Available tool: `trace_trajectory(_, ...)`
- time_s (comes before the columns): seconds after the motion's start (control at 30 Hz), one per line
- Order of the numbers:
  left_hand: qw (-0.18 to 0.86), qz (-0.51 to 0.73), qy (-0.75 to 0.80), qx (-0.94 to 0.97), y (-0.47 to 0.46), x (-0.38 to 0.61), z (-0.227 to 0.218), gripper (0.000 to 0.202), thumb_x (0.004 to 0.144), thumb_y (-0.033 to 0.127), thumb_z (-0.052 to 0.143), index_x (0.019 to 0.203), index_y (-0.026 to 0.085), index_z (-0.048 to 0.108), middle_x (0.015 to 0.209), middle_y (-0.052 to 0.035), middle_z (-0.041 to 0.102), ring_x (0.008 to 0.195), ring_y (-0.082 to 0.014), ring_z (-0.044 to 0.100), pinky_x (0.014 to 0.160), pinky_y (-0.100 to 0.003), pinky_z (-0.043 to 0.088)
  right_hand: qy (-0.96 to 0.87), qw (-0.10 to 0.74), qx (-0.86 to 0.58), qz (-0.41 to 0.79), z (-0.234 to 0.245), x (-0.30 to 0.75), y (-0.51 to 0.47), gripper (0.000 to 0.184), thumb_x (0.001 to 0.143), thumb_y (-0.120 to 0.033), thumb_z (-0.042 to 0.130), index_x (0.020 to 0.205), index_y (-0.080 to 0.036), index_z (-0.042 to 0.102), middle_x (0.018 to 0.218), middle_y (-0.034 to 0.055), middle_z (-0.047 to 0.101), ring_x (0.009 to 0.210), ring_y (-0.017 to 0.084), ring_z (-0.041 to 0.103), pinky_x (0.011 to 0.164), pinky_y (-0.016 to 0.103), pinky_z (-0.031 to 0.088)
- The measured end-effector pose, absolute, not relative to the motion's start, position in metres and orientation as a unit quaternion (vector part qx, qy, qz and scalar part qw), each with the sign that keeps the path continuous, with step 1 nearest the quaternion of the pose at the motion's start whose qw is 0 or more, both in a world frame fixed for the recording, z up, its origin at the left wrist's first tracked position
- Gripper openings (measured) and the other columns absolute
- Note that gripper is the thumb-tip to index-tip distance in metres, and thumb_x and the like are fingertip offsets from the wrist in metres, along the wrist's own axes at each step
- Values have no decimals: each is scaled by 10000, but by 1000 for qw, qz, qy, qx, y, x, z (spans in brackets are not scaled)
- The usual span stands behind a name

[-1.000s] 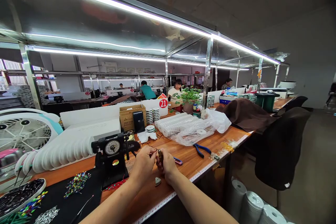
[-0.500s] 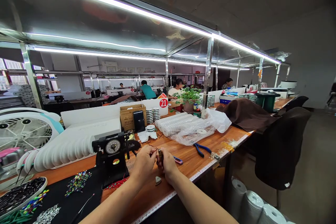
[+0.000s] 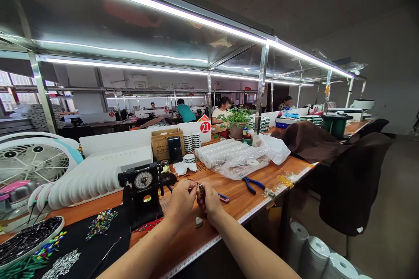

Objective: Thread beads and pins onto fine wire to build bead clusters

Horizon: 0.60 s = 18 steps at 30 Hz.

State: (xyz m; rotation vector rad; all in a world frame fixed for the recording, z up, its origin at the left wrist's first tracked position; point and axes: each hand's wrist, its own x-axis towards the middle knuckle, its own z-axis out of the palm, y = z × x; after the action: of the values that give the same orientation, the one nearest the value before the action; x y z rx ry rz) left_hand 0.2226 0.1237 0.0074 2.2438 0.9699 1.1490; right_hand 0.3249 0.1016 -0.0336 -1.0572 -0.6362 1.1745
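Above the wooden table, my left hand (image 3: pixel 181 199) and my right hand (image 3: pixel 210 201) are close together, fingertips almost meeting. My left thumb and fingers pinch a thin dark cord, only a short bit of which shows. My right hand is closed around a small dark object with a brass-coloured top (image 3: pixel 201 188), mostly hidden by the fingers. A small grey-white wedge-shaped piece (image 3: pixel 198 222) lies on the table just below my hands. Behind my right hand lies a cutter with a blue and pink handle (image 3: pixel 223 198), partly covered.
Left of my hands stands a black machine with a dial (image 3: pixel 143 181). Blue-handled pliers (image 3: pixel 251 185) lie to the right, near plastic-wrapped white spools (image 3: pixel 221 153). Bead-headed pins (image 3: pixel 101 222) rest on a black mat. A measuring tape (image 3: pixel 252 214) runs along the front edge.
The view has shifted slightly, so the surroundings sit a little further right. Both hands keep their hold close together, with hardly any movement of the fingers.
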Motion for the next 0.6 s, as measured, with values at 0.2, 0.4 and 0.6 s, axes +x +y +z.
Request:
trace_trajectory(0.2,210,418,341,815,123,222,8,202,763,250,475,599,194,579,659,-23,589,670,-185,546,647,-285,379,-283,662,-460,519,-32,324,100,395,845,-430,360,567,-165,450,428,-44,387,327,55,281,335,166,144)
trace_trajectory(0.4,203,417,347,815,127,223,2,201,774,236,448,633,181,581,678,-23,591,680,-178,544,648,-283,384,-284,670,-454,514,-30,323,99,392,861,-381,312,556,-168,435,433,-42,391,336,60,296,345,167,168)
trace_trajectory(0.6,199,416,346,817,128,224,1,199,769,217,439,631,178,576,682,-23,586,678,-175,544,644,-278,384,-287,669,-451,517,-30,323,98,373,855,-357,300,559,-173,433,419,-44,379,337,65,278,350,173,151)
